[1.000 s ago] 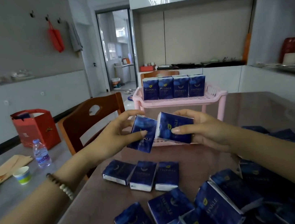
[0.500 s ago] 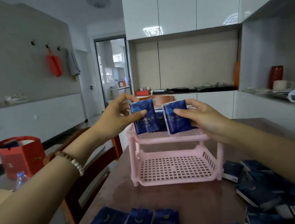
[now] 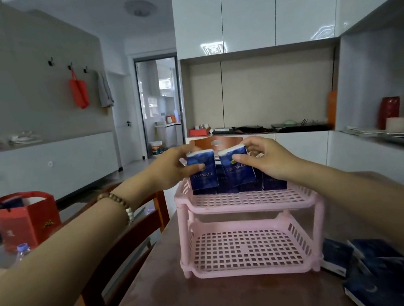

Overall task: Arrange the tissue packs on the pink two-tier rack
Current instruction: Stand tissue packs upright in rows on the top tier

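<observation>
Tissue packs [image 3: 204, 178] pinched upright in L hand [image 3: 169, 169], R hand [image 3: 266, 159] grips, over rack [image 3: 248, 198].

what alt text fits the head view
The left hand holds one dark blue tissue pack and the right hand a second pack over the top tier of a pink plastic two-tier rack, where other packs stand.
</observation>
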Tool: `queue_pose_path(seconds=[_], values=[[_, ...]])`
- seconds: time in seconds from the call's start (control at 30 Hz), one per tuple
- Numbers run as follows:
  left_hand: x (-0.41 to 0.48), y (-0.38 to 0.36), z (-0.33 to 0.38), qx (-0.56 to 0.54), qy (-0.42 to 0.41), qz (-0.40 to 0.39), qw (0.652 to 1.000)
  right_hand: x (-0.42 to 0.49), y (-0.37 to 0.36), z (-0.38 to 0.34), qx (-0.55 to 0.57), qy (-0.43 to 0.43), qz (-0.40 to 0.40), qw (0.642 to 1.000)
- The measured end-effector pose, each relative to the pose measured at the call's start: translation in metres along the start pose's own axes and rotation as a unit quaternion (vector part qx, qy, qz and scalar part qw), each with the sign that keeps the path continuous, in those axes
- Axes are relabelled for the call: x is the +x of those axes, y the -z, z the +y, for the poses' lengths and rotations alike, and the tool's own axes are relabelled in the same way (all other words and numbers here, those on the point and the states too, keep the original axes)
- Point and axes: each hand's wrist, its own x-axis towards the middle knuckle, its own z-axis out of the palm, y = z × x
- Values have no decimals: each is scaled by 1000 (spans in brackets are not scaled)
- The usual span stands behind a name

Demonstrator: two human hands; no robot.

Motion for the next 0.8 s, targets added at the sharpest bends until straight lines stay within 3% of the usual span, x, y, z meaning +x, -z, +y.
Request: queue_pose_path(seconds=[0.37,0.8], values=[[8,-14,-9,66,32,-4,997,13,-13,30,-93,28,-19,995],[13,-20,-23,49,33,34,998,16,-18,33,-148,42,-7,988]])
